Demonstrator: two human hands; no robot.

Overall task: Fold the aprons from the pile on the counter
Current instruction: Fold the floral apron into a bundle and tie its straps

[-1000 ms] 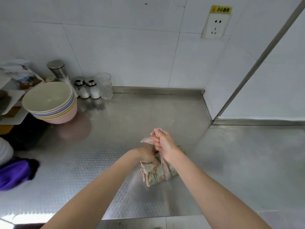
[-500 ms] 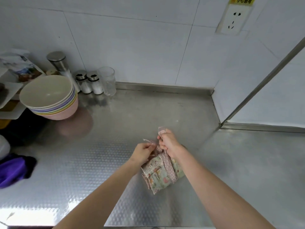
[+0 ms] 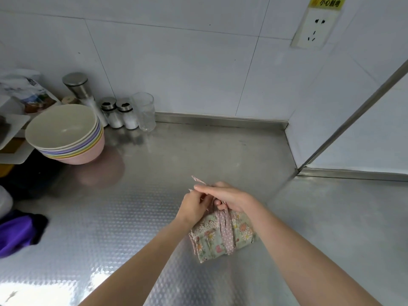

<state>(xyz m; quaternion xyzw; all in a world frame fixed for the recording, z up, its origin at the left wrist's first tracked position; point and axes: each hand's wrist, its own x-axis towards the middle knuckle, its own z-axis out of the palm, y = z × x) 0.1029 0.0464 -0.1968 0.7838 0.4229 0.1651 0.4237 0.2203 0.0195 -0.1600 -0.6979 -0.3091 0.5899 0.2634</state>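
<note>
Steel counter point(image 3: 154, 217) in a white-tiled corner, wall socket point(image 3: 314, 27) up right. We see the floral apron point(image 3: 220, 237) already folded into a small tight bundle, lying on the counter right below both hands. A pink dotted strap point(image 3: 226, 235) runs over the bundle and up into the hands, so we judge they are tying it to keep the fold from springing open. Right hand point(image 3: 229, 196) sits over the top of the bundle, fingers curled on the strap, forefinger stretched out along it. Left hand point(image 3: 194, 205) is closed round the other strap end beside it, the two hands touching. Strap tips poke out just past the fingers. Stacked bowls point(image 3: 66, 133), shakers point(image 3: 119, 113) and a glass point(image 3: 144, 111) stand well apart at back left; purple cloth point(image 3: 17, 230) at the left edge, maybe another apron, cannot tell.
</note>
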